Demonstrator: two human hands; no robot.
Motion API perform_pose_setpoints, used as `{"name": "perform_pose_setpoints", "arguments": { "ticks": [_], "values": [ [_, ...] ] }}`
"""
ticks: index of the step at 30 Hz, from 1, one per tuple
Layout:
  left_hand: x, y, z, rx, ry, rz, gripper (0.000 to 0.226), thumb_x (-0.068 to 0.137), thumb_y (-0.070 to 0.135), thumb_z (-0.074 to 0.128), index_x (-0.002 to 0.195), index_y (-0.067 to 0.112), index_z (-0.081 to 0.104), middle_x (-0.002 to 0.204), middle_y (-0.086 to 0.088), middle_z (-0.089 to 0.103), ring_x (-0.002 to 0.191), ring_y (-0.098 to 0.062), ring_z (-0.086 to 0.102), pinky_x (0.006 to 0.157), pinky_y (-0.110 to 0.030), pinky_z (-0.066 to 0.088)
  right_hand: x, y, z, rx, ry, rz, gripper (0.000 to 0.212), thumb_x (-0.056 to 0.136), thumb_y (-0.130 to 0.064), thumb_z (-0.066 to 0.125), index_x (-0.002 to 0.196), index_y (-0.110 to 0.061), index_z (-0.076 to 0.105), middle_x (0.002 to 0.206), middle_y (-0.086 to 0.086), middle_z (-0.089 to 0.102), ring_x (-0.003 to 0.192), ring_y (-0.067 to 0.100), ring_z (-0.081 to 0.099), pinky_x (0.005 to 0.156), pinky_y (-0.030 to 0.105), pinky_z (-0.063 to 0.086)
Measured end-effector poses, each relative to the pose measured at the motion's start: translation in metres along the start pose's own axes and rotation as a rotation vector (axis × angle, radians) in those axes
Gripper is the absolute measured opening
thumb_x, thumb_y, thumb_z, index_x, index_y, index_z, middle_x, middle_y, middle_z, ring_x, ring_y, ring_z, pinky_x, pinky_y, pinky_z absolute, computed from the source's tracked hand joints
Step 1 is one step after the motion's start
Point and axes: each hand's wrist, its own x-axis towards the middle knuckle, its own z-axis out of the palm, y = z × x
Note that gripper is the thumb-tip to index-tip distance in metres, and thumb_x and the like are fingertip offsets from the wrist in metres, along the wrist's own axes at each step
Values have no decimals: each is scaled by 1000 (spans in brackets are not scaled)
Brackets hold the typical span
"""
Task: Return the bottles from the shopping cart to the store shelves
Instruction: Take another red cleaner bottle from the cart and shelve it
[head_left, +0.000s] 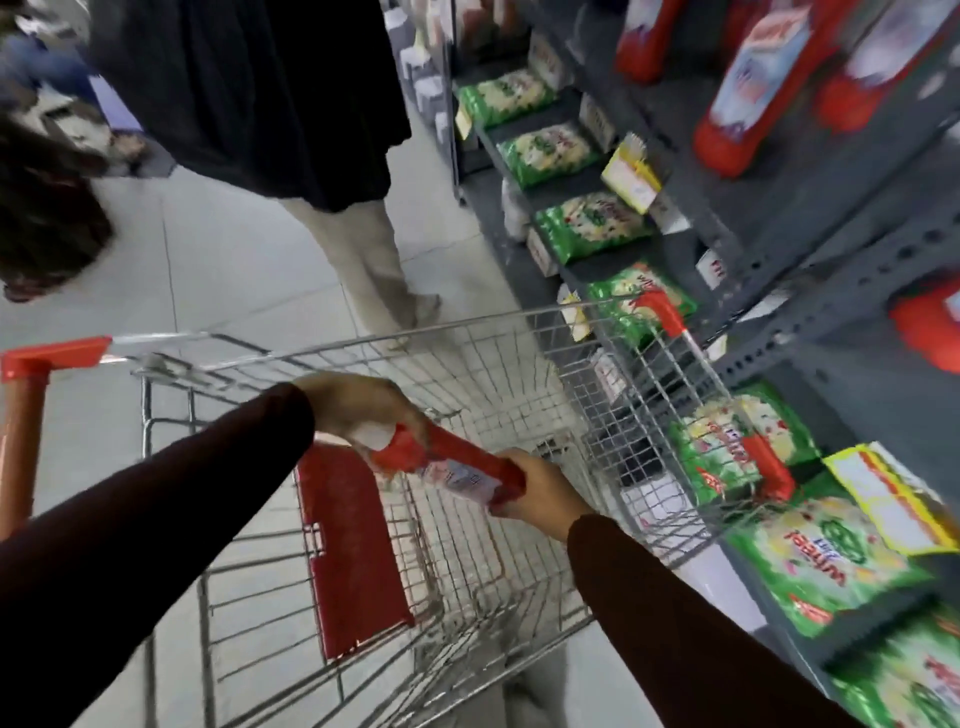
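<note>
Grey store shelves (691, 171) line your right, stocked with green packets (589, 226) and red bottles (753, 88). Your left hand (358, 410) and right hand (540, 491) both grip one red bottle (457, 462) above the wire cart (519, 374). Another person's legs (374, 260) stand just ahead of the cart. Motion blur hides the labels.
</note>
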Motion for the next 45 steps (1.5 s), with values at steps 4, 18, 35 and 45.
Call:
{"name": "perform_pose_setpoints", "arguments": {
  "ticks": [4, 18, 35, 45],
  "values": [
    [-64, 96, 1, 24, 29, 299, 29, 73, 21, 75, 101, 17, 75, 94, 1, 77, 80, -14, 71, 77, -33, 58, -65, -32, -54, 244, 156, -78, 57, 59, -15, 95, 110, -16, 69, 104, 3, 79, 96, 16, 75, 88, 33, 60],
    [-279, 413, 280, -26, -435, 1252, 45, 81, 26, 65, 117, -2, 65, 97, -9, 74, 77, -13, 71, 76, -27, 59, -425, -147, -213, 357, 923, -532, 38, 57, -2, 92, 93, -10, 81, 89, 11, 81, 78, 19, 75, 67, 30, 62],
    [-433, 516, 443, 153, -744, 1497, 24, 79, 37, 73, 89, 16, 77, 88, -6, 77, 74, -18, 72, 76, -30, 60, -612, -191, -272, 254, 1307, -658, 48, 50, -32, 98, 93, -20, 80, 90, 7, 82, 73, 17, 78, 56, 25, 59],
    [-417, 505, 445, 156, -675, 1488, 31, 82, 39, 70, 99, 14, 68, 85, -6, 73, 72, -19, 69, 72, -29, 59, -606, -177, -275, 249, 1307, -661, 42, 65, -19, 92, 103, -10, 76, 105, 14, 79, 95, 32, 76, 81, 48, 62]
  ]
}}
